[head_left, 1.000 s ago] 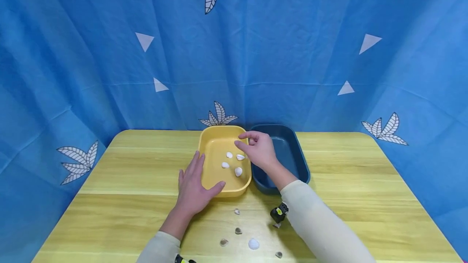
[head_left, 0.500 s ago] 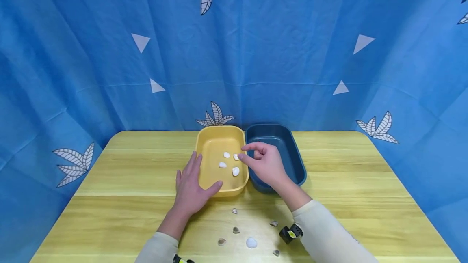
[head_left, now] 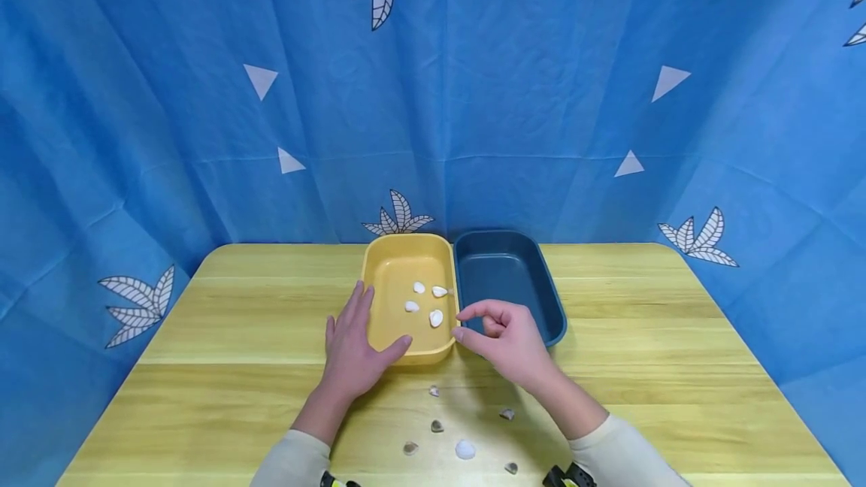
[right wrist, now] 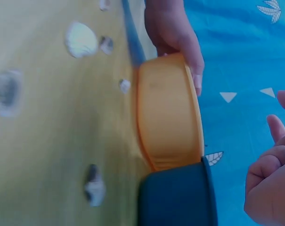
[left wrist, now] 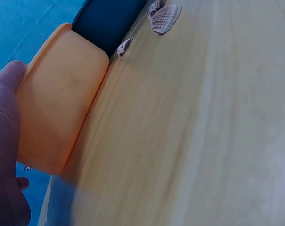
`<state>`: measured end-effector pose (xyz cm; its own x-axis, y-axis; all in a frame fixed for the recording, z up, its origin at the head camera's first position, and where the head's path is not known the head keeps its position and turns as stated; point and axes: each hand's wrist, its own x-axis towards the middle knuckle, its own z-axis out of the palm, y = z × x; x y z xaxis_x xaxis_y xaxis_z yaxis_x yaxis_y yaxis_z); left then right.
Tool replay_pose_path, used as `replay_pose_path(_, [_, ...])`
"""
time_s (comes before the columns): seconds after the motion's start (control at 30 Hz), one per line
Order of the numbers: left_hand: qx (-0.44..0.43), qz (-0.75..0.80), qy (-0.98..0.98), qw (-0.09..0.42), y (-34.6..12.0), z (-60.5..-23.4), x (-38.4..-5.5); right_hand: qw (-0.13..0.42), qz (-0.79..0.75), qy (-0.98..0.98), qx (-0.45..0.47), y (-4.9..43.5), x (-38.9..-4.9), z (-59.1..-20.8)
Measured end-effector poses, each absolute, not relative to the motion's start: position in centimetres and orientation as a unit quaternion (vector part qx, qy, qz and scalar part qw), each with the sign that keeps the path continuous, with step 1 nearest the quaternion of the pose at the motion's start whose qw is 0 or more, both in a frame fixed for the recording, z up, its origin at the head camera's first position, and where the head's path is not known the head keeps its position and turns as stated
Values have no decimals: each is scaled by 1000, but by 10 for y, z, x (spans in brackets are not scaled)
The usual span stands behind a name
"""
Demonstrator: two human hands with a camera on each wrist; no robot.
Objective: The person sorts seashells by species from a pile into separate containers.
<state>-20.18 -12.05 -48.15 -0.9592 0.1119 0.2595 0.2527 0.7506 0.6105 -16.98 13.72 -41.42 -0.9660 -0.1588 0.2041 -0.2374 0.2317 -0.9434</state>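
Note:
My left hand (head_left: 356, 355) rests against the left and front sides of a yellow plastic tray (head_left: 379, 337), fingers spread and thumb over the front rim. Several small white seashells (head_left: 436, 318) lie inside that tray. My right hand (head_left: 507, 340) hovers above the tray's right front corner and the front of a dark blue tray (head_left: 507, 284). A gap shows between its thumb and index finger, with nothing held; the other fingers are curled. On the table before the trays lie a white scallop-like shell (head_left: 464, 449) and several small brownish shells (head_left: 437, 426).
Both trays stand side by side at the back of the light wooden table (head_left: 257, 382). Behind the table hangs a blue curtain (head_left: 514, 96) with leaf and triangle prints. Loose shells are scattered near the front, such as one ribbed shell (left wrist: 166, 20).
My right hand has drawn back from over the yellow tray, toward me and slightly right. A white shell it covered there is now in plain view. The left hand stays on the tray.

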Motion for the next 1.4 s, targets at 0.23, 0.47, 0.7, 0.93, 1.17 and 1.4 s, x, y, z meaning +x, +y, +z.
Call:
replay_pose_path(0.23, [-99, -334, -931, 107, -120, -482, -202, 14, 602, -786, 141, 145, -151, -425])
replay_pose_path(0.47, [-98, -333, -932, 103, -120, -482, -203, -30, 597, -787, 152, 151, -139, -437])
replay_pose_path(0.7, [-99, -338, -930, 103, -120, -482, -203, -71, 590, -782, 189, 155, -128, -449])
replay_pose_path(0.93, [-101, -343, -928, 104, -120, -483, -202, -121, 555, -793, 219, 158, -118, -461])
replay_pose_path(1.17, [-99, -343, -929, 101, -120, -483, -202, -178, 531, -799, 221, 159, -113, -469])
replay_pose_path(1.4, [-96, -343, -929, 101, -120, -483, -201, -185, 523, -797, 237, 157, -110, -479])
